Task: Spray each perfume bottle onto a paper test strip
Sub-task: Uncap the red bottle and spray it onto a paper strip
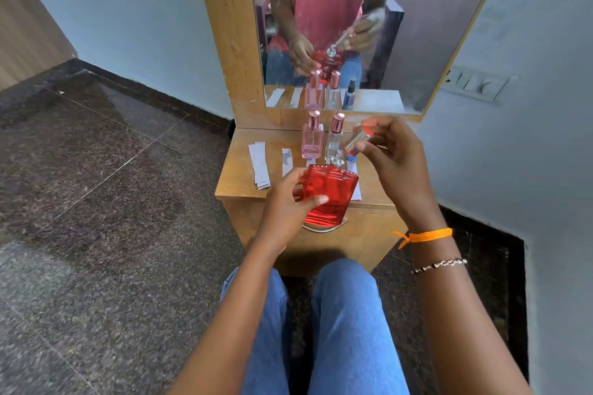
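Nearest, the left hand (288,199) was clamped around the red perfume bottle (329,194), thumb across its front face and fingers behind, holding it upright above the front edge of the wooden dresser top (234,176); that grip probably kept the bare silver nozzle (337,160) steady and facing away. Just beyond, the right hand (390,151) was raised beside the nozzle with its fingertips pinched together on a clear cap (357,138), apparently lifted clear so the sprayer was free to press. Farther back, white paper test strips (260,163) lay flat on the left of the dresser top, within easy reach. Behind the red bottle stood a pink bottle (312,138) and a clear bottle (335,135), both capped, close to the mirror (417,42).
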`<state>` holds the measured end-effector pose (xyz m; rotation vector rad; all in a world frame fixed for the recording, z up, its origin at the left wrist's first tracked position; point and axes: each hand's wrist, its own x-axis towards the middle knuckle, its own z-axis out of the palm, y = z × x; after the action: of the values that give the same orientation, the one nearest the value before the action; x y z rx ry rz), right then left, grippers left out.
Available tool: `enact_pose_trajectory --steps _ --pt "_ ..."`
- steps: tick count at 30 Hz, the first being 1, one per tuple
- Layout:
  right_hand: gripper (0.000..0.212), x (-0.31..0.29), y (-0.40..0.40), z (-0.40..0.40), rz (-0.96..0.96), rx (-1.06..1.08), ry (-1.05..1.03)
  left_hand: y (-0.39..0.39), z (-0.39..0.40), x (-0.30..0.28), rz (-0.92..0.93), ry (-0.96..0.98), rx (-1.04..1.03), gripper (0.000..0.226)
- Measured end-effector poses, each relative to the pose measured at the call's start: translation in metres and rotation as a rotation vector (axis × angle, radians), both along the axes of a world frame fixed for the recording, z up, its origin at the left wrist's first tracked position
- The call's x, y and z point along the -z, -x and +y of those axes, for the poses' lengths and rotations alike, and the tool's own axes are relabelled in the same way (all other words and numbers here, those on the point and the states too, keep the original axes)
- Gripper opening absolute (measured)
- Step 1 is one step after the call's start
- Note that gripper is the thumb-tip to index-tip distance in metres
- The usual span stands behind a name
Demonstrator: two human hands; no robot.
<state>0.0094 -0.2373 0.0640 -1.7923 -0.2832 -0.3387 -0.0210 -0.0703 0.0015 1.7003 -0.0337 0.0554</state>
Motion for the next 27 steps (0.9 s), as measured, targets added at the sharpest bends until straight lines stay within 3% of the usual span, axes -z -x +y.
enact_pose_trajectory --steps 4,14,27 --pt "0.027 -0.003 -0.002 0.004 0.134 -0.192 0.139 0.001 0.000 -0.001 -0.004 -0.016 0.013 0.041" --pt "0.034 -0.022 -0.002 -0.006 0.226 -0.363 0.197 0.008 0.009 -0.003 0.008 -0.055 0.098 0.044" --pt "0.025 -0.008 0.012 0.026 0.104 0.060 0.270 0.013 0.004 0.001 -0.037 -0.007 -0.016 0.043"
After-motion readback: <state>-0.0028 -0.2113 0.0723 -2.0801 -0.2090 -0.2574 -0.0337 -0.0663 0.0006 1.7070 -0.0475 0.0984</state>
